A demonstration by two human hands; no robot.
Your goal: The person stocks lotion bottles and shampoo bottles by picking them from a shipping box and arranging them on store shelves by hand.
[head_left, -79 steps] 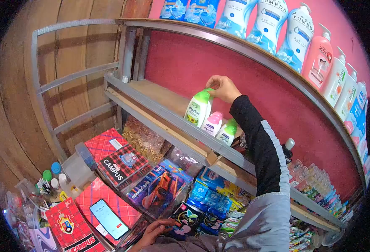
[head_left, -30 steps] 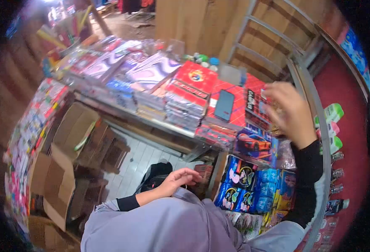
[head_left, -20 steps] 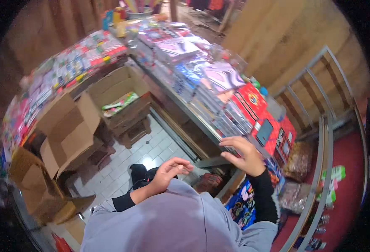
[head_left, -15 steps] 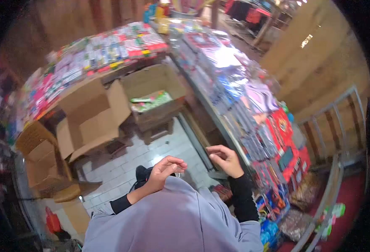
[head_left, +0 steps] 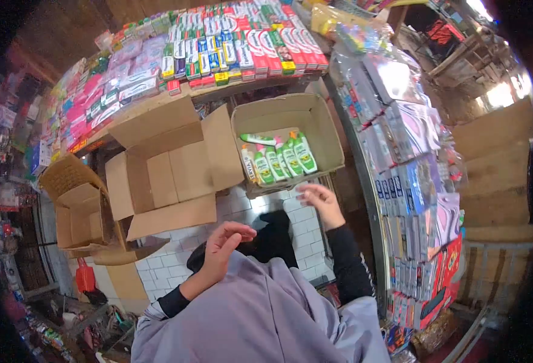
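My left hand is raised in front of my body with nothing in it, its fingers curved and apart from the thumb. To its right my right hand is also empty and open, just below the front edge of a cardboard box. Inside that box several green and white bottles stand side by side, with one more lying across behind them. An open, bare-bottomed cardboard box lies beyond my left hand.
Toothpaste boxes are stacked on a shelf at the back. Packaged goods line the counter on the right. A smaller carton and a red bag are at the left. White tiles cover the floor.
The view has turned, so the boxes and shelf sit farther right. The bottles show more clearly. Both hands remain raised and empty, with the right one now nearer the bottle box.
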